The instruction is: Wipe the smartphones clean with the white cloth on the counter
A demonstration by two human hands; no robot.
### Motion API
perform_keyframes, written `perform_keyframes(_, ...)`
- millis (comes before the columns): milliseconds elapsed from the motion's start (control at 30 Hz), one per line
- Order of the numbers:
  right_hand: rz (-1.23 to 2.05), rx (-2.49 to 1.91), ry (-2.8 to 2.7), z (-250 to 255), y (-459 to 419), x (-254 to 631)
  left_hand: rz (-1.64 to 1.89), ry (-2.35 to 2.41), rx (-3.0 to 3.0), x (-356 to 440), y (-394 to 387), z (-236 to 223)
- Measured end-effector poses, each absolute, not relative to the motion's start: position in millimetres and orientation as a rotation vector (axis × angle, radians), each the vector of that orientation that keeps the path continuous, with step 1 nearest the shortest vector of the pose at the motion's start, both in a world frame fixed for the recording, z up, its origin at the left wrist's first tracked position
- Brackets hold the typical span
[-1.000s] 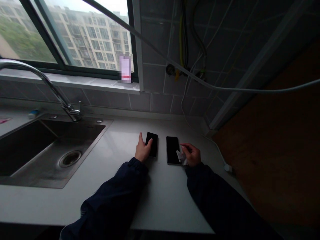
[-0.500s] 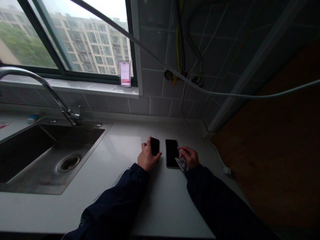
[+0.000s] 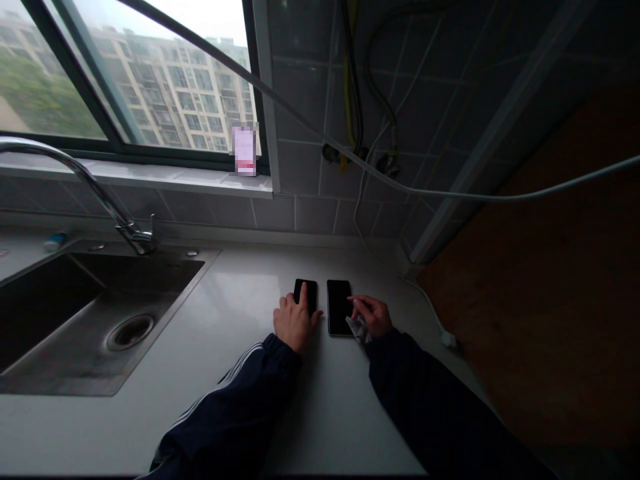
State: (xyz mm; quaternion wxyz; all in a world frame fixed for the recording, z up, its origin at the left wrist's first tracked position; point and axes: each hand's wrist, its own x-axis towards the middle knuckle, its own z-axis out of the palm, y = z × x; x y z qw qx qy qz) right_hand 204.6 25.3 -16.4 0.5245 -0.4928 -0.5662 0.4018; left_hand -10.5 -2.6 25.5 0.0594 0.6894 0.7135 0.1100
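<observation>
Two black smartphones lie flat, side by side on the white countertop. My left hand (image 3: 292, 327) rests over the near end of the left smartphone (image 3: 312, 293). Its index finger is stretched out on the dark screen, and its thumb is spread to the right of that phone. The slightly larger right smartphone (image 3: 337, 308) has its screen dark too. At that phone's right edge is my right hand (image 3: 375, 316), its fingers pinched together on a crumpled grey cloth (image 3: 359, 331). Part of the cloth hangs over the phone's lower right corner.
A steel sink (image 3: 170, 313) with a chrome faucet (image 3: 95, 180) is on the left. A white cable (image 3: 425, 287) runs down the wall and along the counter to a plug (image 3: 450, 340). A brown wooden panel (image 3: 540, 300) stands at right. Another cable (image 3: 480, 197) hangs across the view.
My left hand has loosened from the left phone's sides, and its index finger now lies straight on the screen. My right hand stays almost in place with the cloth. The view shifted slightly.
</observation>
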Motion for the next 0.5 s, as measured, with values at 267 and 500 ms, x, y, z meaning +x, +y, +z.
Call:
perform_keyframes(267,1.178,-1.32,-1.113,-12.0,33.3,216.1,0.296,2.204,2.07,-7.6,-3.4,25.5)
perform_keyframes(500,1.703,-1.39,-0.815,0.2,37.8,227.9,1.018,1.414,1.708,-10.6,10.8,30.7)
